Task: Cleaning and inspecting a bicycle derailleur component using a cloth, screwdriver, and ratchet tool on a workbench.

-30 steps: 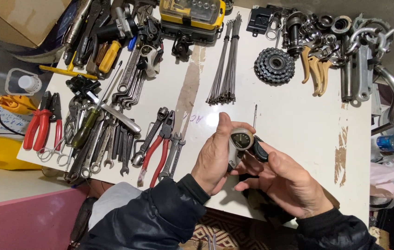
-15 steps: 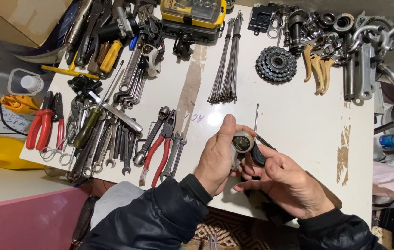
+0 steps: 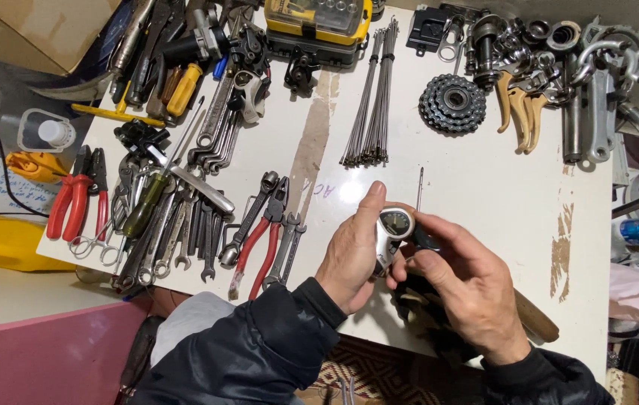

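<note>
Presently, the left hand [image 3: 353,251] is clamped around a small silver part with a round dark face [image 3: 390,231]. The right hand [image 3: 469,281] pinches a thin-shafted screwdriver [image 3: 418,196] against it. Red-handled pliers [image 3: 259,251] lie just left of the left hand.

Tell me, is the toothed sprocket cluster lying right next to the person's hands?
No, the sprocket cluster lies far up the white table by the bundle of spokes, well apart from both hands.

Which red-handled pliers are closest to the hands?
The red-handled pliers lying mid-table, just left of the left hand. The other red pair sits at the table's far left edge.
</note>
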